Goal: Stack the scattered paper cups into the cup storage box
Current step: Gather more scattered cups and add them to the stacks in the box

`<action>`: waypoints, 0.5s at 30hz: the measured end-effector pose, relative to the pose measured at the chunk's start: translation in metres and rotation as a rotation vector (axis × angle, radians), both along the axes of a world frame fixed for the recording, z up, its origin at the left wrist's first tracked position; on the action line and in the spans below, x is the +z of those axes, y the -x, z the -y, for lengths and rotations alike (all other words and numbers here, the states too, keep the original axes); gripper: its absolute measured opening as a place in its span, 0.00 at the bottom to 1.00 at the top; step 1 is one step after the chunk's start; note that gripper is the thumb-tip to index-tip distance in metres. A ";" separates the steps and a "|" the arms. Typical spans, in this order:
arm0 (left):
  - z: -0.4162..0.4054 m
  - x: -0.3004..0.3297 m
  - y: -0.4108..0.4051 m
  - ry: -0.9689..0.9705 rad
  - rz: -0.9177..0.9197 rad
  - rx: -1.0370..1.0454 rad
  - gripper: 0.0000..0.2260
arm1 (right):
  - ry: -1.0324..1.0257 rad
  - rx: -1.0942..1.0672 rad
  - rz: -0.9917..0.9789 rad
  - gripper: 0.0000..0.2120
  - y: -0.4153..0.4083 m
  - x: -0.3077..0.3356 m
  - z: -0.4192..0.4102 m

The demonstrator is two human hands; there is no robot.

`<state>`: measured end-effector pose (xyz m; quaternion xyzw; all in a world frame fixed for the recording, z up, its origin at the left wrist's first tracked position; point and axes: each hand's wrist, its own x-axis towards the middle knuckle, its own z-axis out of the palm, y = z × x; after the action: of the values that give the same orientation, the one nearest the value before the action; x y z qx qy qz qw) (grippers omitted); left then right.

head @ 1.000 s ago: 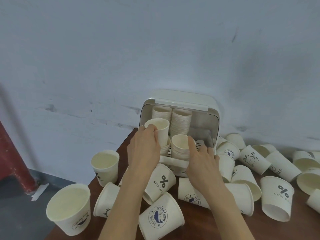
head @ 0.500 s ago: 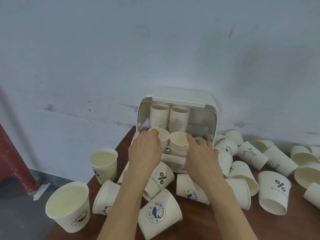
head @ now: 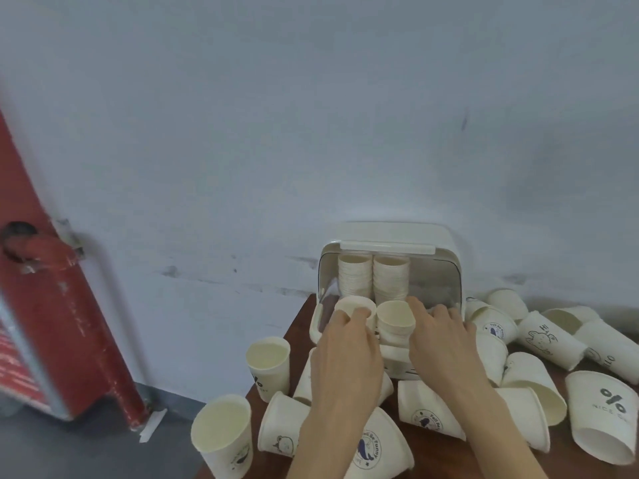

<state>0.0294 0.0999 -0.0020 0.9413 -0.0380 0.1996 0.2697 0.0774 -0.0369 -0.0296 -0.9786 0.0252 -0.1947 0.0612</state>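
left hand (head: 345, 350) grips front-left cup (head: 355, 305) | right hand (head: 442, 344) grips front-right cup (head: 395, 319) | both upright, mouths up, axes vertical, lower-centre in storage box (head: 446, 267)

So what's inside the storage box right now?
The storage box holds two tall cup stacks at the back and two shorter front stacks; both hands hide the bases of those front stacks.

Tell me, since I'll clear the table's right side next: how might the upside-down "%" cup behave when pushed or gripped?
The "%" cup is thin paper and empty, so probably very light; a push would likely slide it. It stands on its wide rim, so tipping seems unlikely. A hard squeeze could dent its wall.
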 end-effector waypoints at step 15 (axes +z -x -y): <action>-0.017 0.023 0.070 0.040 0.061 -0.056 0.15 | 0.086 0.012 0.023 0.25 0.125 0.052 0.018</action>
<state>-0.0409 0.1166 0.0208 0.9278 -0.0686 0.2210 0.2925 -0.0472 -0.0553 0.0226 -0.9781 0.0101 -0.2067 0.0206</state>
